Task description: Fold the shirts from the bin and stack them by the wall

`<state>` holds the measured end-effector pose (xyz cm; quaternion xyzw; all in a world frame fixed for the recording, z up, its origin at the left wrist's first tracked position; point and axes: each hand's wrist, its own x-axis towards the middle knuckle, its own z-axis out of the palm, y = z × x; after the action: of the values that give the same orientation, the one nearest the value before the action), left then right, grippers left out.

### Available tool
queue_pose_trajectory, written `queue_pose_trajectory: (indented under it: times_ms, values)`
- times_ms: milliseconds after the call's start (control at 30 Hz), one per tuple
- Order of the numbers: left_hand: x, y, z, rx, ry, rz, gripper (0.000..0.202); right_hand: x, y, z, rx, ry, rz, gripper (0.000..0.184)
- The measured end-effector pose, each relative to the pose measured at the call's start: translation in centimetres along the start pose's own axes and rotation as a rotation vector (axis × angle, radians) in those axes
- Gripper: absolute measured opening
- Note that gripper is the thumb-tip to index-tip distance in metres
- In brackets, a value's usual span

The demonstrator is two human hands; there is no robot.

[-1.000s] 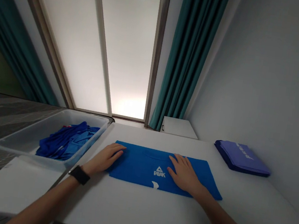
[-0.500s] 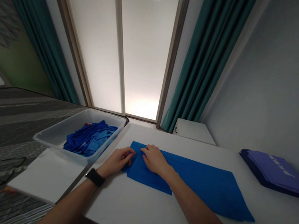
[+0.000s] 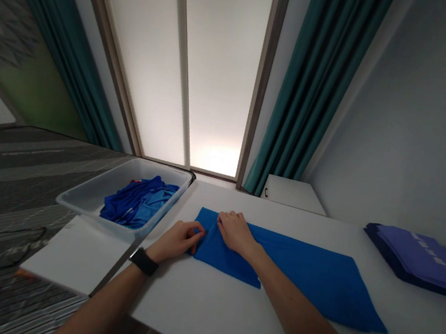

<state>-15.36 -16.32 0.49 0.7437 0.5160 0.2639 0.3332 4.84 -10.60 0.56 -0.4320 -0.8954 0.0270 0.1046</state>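
A bright blue shirt (image 3: 307, 275) lies folded into a long strip across the white table (image 3: 226, 322). My left hand (image 3: 179, 240), with a black watch on its wrist, pinches the strip's left end with curled fingers. My right hand (image 3: 234, 230) reaches across and grips the same left end, fingers bent over the cloth. Both hands sit close together at that end.
A clear plastic bin (image 3: 89, 198) holding crumpled blue garments (image 3: 138, 207) stands at the table's left. A stack of folded purple-blue shirts (image 3: 421, 261) lies at the right by the wall. A small white cabinet (image 3: 294, 194) and teal curtains are behind.
My right hand crossed from the shirt's middle to its left end, beside my left hand. Both went from lying flat to gripping the cloth. The shirt's logo is hidden now. The view has shifted left.
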Motion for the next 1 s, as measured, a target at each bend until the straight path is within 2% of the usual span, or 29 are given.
queue_pose_trajectory:
  times_ms: [200,367,467,600,700,833,1000]
  values:
    - [-0.1,0.1,0.0,0.065,-0.032,0.021,0.031,0.0,-0.1,0.1,-0.064,0.012,0.033,0.018]
    - [-0.3,0.3,0.8,0.383,0.031,0.174,0.020,0.0,0.1,0.4,-0.068,0.015,0.046,0.020]
    - [-0.3,0.1,1.3,0.479,0.026,0.227,0.015,0.1,1.0,0.4,-0.036,-0.014,0.050,0.022]
    - [-0.3,0.0,1.3,0.494,0.020,0.218,0.011,0.1,2.5,0.0,0.040,-0.062,0.047,0.022]
    - [-0.4,0.2,1.3,0.478,0.007,0.217,0.016,0.1,3.3,-0.4,0.051,-0.089,0.063,0.020]
    - [-0.4,0.4,1.2,0.475,0.007,0.223,0.025,0.2,3.6,-0.8,0.032,-0.103,0.052,0.014]
    - [-0.4,0.4,1.2,0.479,0.008,0.224,0.021,0.4,3.4,-0.1,0.002,-0.100,0.051,0.012]
